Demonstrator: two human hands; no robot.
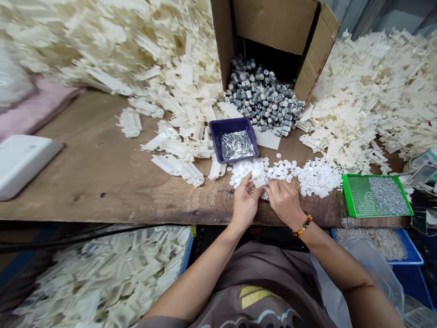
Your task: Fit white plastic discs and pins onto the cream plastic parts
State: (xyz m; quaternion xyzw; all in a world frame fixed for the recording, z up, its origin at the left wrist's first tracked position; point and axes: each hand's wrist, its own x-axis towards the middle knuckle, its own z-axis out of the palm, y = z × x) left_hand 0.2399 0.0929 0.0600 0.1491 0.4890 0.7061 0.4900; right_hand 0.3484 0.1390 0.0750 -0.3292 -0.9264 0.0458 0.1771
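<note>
Near the table's front edge, my left hand (245, 200) is closed on a white plastic part (258, 178), thumb and fingers at its lower left. My right hand (284, 200), with a beaded bracelet at the wrist, has its fingertips pinched together at the right side of the same part. Whatever small thing those fingertips may hold is hidden. Just beyond the hands lie loose white discs (317, 176). Behind the discs stands a dark purple tray (215, 140) with thin metal pins (238, 145) in it.
An open cardboard box (316, 50) spills small grey motors (269, 98) onto the wooden table (102, 182). Cream plastic parts (375, 91) are heaped on both sides. A green tray (351, 196) of small metal pieces sits at right, a white device (27, 164) at left.
</note>
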